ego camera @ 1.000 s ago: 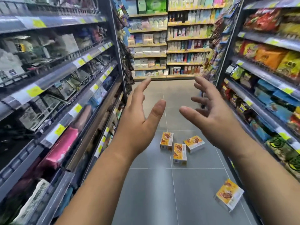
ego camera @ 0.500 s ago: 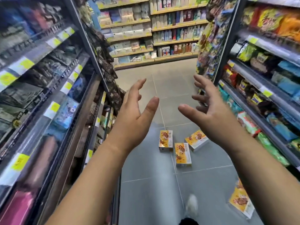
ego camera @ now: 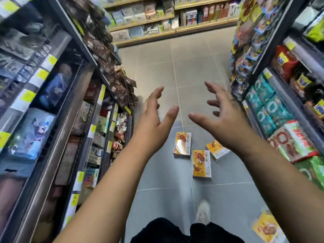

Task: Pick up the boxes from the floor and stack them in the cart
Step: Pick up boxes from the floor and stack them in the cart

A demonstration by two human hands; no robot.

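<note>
Both hands are raised over the aisle, palms turned toward each other. The left hand [ego camera: 154, 125] has its grip wide open, fingers straight and thumb spread, holding nothing. The right hand [ego camera: 226, 120] is also empty, its grip open with the fingers fanned and slightly bent.

Three yellow boxes lie flat on the grey tiled floor [ego camera: 192, 67] below the hands, about midway between its left and right edges. They are the left box [ego camera: 182, 145], the middle box [ego camera: 201, 163] just beside it and nearer the person, and the right box [ego camera: 218, 152], partly covered in view by the right wrist. Whether the three touch I cannot tell.

A fourth box [ego camera: 266, 227], blurred, lies at the floor's right edge, well apart from them. A pale shoe [ego camera: 203, 212] stands between it and the middle box. The left shelves [ego camera: 52, 102] and right shelves [ego camera: 280, 102], both stocked, line the floor's two edges.
</note>
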